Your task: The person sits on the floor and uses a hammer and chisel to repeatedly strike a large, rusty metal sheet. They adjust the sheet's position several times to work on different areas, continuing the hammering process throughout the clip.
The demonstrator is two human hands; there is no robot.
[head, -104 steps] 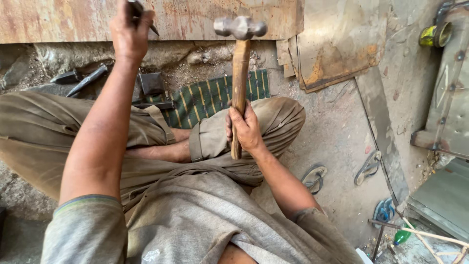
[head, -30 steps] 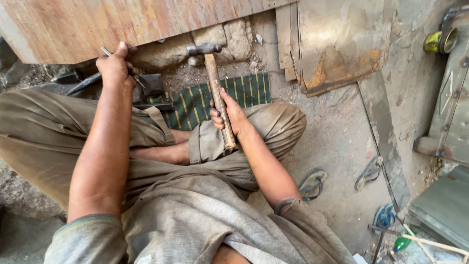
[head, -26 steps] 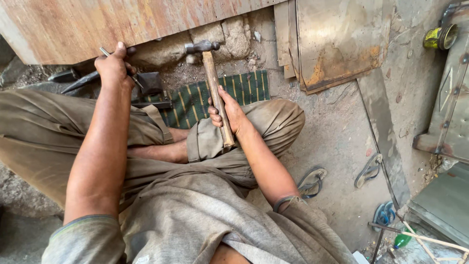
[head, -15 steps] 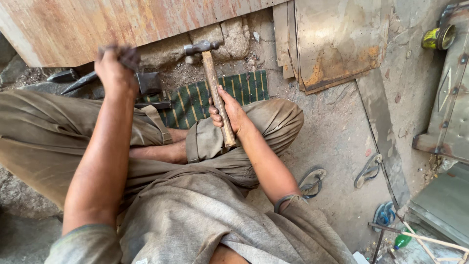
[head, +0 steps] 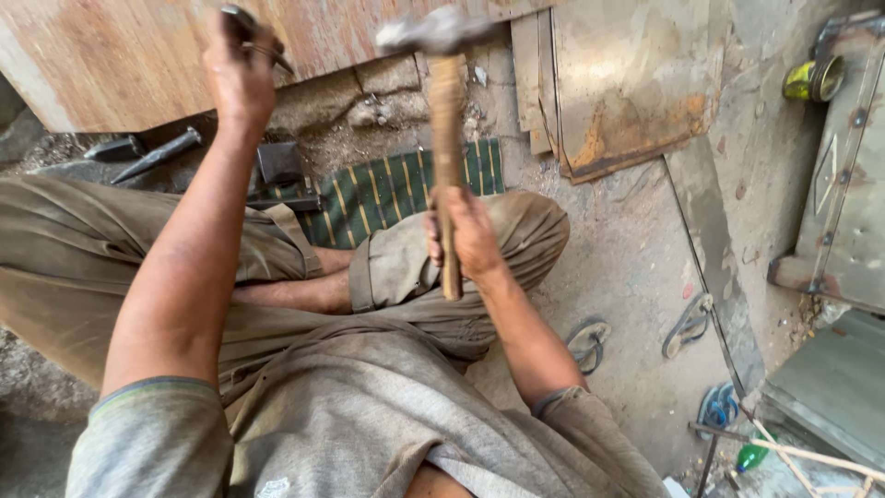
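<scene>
seated cross-legged on a dusty floor, looking down. ahead of both hands, a large rusty metal sheet (head: 138, 55) standing on edge, its face running left to right. beyond the right hand and off to its right, a second rusted plate (head: 636, 83) leaning. under and between the forearms, a green striped mat (head: 387, 189). right hand (head: 466, 235) clamped on the lower end of a wooden-handled hammer (head: 447, 138), long axis upright, pointing away from the body, steel head (head: 433, 32) raised and blurred, level with the sheet's lower edge. left hand (head: 241, 69) closed around a thin dark metal tool (head: 253, 32), a chisel or punch by the look, held up against the sheet. hands apart, hammer head to the right of the left hand, roughly level with it. left hand nearer the sheet. below the left hand, dark punches (head: 157, 152) on the ground.
</scene>
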